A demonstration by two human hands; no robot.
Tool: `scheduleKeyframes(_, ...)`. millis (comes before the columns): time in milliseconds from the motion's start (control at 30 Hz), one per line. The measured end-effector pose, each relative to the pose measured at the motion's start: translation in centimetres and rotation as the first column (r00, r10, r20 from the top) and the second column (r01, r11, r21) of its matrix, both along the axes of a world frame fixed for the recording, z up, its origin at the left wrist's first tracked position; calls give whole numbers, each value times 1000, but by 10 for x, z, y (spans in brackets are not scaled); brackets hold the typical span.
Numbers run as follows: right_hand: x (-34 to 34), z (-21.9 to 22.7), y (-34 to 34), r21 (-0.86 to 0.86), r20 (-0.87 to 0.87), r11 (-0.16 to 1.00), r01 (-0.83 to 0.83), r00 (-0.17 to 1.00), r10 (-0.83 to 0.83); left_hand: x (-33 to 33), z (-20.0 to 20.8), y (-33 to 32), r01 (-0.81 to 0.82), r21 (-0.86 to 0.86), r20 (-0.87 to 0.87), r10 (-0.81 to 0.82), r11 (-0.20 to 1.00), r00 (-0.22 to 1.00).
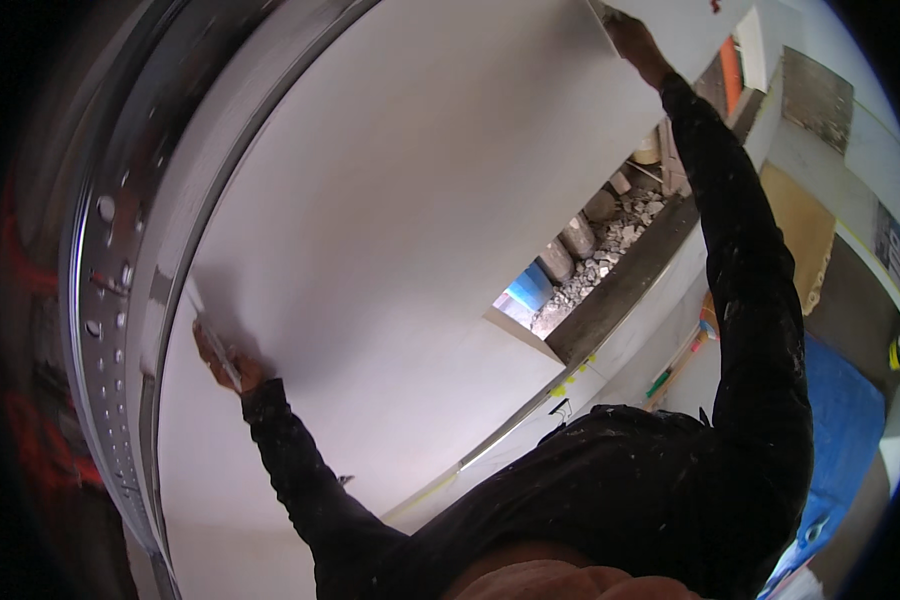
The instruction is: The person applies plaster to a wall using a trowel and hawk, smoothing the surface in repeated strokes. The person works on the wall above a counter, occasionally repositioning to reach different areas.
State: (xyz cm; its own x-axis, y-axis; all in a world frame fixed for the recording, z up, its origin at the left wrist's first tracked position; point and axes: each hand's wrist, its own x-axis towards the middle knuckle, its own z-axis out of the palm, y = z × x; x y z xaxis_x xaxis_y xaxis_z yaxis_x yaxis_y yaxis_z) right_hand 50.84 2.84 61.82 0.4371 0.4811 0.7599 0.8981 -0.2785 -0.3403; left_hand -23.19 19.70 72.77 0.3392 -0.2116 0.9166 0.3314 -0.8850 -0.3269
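A large white flat panel, like plasterboard (370,200), fills the middle of the view in front of me. My left hand (227,362) is closed round a slim, pale, stick-like tool (198,298); its upper end points at the panel's left edge. What kind of tool it is, I cannot make out. Stretched far up, my right hand (638,45) is closed at the panel's upper right edge, its fingers partly hidden there. Along the panel's left side runs a grey metal profile (97,260) with punched holes.
Past the panel's right edge, an opening shows rubble (595,275), cylindrical containers (577,236) and a blue object (530,287). A dark ledge (625,280) borders it. At right are a tan board piece (800,230) and a blue sheet-like thing (840,420).
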Motion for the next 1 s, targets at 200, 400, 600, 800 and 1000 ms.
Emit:
scheduleKeyframes(200, -199, -13, 29, 410, -200, 910, -62, 967, 156, 6, 3, -2, -122, 38, 71, 120, 992, 990)
scheduleKeyframes(400, -285, -42, -39, 381, -428, 781, -495, 654, 624, 0, -30, -41, -101, -152, 149, 123, 983, 981)
scheduleKeyframes(600, -356, -38, -128, 277, -49, 333, -901, 333, 942, 53, -172, -165, 716, -685, 573, -509, 133, 643)
scheduleKeyframes(800, -414, -24, -149, -141, 358, 236, -961, 173, 918, 111, -163, -212, 487, -170, 918, 42, -857, 394)
scheduleKeyframes(1000, -385, -49, -118, -184, 427, 580, -794, 467, 774, 114, -151, -219, 593, -315, 838, 77, -741, 541)
